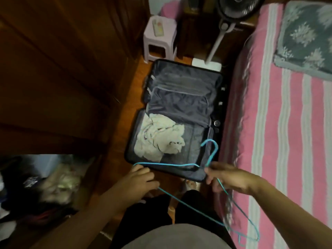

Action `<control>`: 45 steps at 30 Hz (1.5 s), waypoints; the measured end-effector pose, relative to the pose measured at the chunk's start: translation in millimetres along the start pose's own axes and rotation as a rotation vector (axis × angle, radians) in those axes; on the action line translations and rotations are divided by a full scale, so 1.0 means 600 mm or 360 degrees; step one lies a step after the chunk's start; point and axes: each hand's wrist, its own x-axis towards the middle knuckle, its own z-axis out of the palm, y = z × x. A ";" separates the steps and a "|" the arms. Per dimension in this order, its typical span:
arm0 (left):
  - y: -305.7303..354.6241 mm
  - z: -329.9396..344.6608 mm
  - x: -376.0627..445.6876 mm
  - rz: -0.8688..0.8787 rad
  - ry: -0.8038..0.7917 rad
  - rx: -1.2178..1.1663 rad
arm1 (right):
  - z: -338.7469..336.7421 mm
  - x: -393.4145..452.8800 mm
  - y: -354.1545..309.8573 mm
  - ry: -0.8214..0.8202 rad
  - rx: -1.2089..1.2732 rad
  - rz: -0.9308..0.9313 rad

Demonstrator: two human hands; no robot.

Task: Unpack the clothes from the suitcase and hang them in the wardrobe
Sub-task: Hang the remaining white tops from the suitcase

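The wardrobe [53,78] stands at left. The left hand [138,178] grips one end of a blue hanger [167,164], fingers curled over the wire. The open suitcase [179,97] lies on the floor between wardrobe and bed [280,141], a crumpled white garment [158,139] in its near-left corner. The right hand [228,178] pinches the hanger near its hook, just past the suitcase's near edge.

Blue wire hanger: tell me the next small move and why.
Probably free the left hand and reach for the crumpled white garment in the open dark suitcase: both hands hold the blue wire hanger, which carries no clothing.
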 end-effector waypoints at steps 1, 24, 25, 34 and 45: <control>-0.006 0.013 0.023 0.0038 -0.0027 -0.0006 | 0.002 0.024 -0.004 0.0132 0.0175 0.0020; -0.360 0.805 0.430 -0.1494 -0.0532 -0.0381 | -0.037 0.691 0.382 0.1510 0.1290 0.0238; -0.347 0.788 0.415 -0.1448 -0.0460 -0.0508 | -0.033 0.678 0.377 0.1518 0.1261 0.0243; -0.271 0.403 0.327 -0.1534 0.0635 -0.1090 | -0.050 0.471 0.255 0.1621 0.0771 0.0090; -0.083 -0.037 0.225 -0.1512 0.0723 -0.1518 | -0.052 0.175 0.083 0.1264 0.0302 -0.0558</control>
